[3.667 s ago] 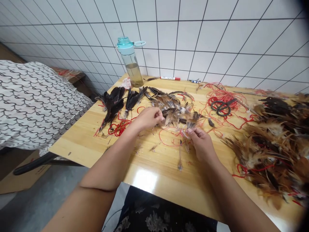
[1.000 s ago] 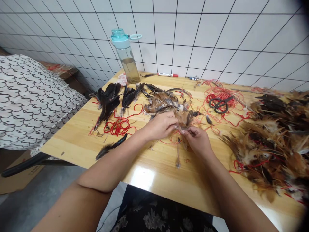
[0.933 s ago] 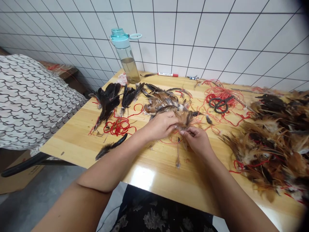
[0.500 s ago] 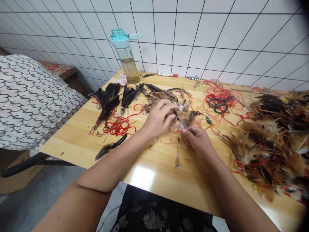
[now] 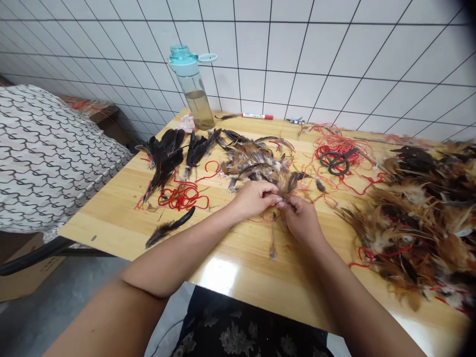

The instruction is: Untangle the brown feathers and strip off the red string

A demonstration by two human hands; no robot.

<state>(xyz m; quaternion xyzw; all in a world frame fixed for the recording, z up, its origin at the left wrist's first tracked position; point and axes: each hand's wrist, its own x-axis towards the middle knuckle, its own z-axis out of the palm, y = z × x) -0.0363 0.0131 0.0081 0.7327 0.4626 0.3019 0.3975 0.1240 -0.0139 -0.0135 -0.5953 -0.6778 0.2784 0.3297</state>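
Note:
A small bunch of brown feathers [image 5: 287,182] fans upward from between my hands. My left hand [image 5: 259,199] is closed, its fingertips pinching the base of the bunch from the left. Against it from the right, my right hand [image 5: 302,218] also pinches the base, the two sets of fingertips touching. Just behind my hands lies a loose heap of brown and dark feathers [image 5: 247,159]. Thin red thread [image 5: 260,219] curls on the wooden table [image 5: 241,267] under my hands. One thin feather [image 5: 273,240] lies in front of them.
Black feather bundles [image 5: 165,156] and coiled red cord [image 5: 182,196] lie left. A water bottle [image 5: 195,94] and a marker [image 5: 256,116] stand and lie near the tiled wall. Scissors [image 5: 339,161] rest on tangled red thread, beside a big brown feather pile [image 5: 420,223] at right.
My left hand has moved down and right from above the feather heap to the base of the bunch, and its fingers have closed there. My right hand has barely moved.

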